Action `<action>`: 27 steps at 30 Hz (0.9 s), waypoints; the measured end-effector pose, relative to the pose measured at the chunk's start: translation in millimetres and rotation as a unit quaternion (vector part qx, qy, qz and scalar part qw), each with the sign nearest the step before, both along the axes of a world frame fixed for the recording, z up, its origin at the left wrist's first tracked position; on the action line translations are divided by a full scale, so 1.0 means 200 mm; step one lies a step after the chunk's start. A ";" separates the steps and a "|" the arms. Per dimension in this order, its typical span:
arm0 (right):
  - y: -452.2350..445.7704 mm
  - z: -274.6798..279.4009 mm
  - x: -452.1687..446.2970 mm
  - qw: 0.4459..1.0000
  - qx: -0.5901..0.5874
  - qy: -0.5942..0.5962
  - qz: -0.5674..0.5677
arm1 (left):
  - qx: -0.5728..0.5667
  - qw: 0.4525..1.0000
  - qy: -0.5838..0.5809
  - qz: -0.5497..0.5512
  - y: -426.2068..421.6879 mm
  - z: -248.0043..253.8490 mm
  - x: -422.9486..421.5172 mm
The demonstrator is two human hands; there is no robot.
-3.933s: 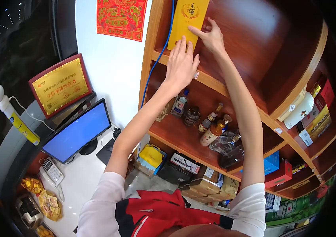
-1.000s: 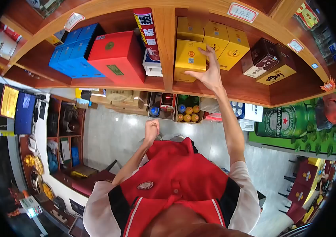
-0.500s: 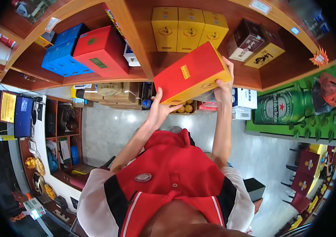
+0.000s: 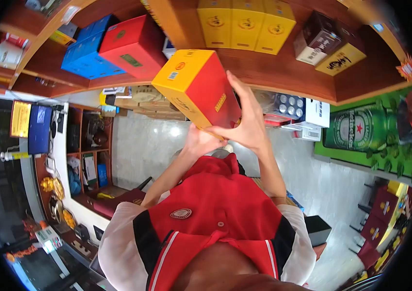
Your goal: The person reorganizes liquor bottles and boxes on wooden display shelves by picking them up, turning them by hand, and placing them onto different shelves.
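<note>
A red and yellow gift box is held tilted in front of the shelf, its yellow end turned up toward the upper left. My left hand grips its lower end from beneath, some fingers hidden by the box. Along its right side, my right hand is closed on it, with the thumb across the lower part and fingers reaching up the edge. Three yellow boxes stand together on the shelf just behind it.
The wooden shelf also carries a red box, blue boxes and dark brown boxes. Below are cartons and a can pack. A green Heineken display stands right, a counter with a monitor left.
The box has been turned from lying slantwise to more upright, showing its yellow end. My right hand has come down and left along it, and my left hand has moved under its lower end.
</note>
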State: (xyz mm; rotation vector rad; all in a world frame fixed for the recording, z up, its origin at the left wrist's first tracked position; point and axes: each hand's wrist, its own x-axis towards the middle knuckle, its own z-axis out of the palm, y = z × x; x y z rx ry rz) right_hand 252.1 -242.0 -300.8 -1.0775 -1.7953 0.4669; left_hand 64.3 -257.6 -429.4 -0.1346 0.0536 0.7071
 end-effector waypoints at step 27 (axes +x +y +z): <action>0.18 0.32 -2.90 0.929 -0.035 0.158 0.332 | 0.215 0.694 0.376 0.576 -0.41 0.59 -2.63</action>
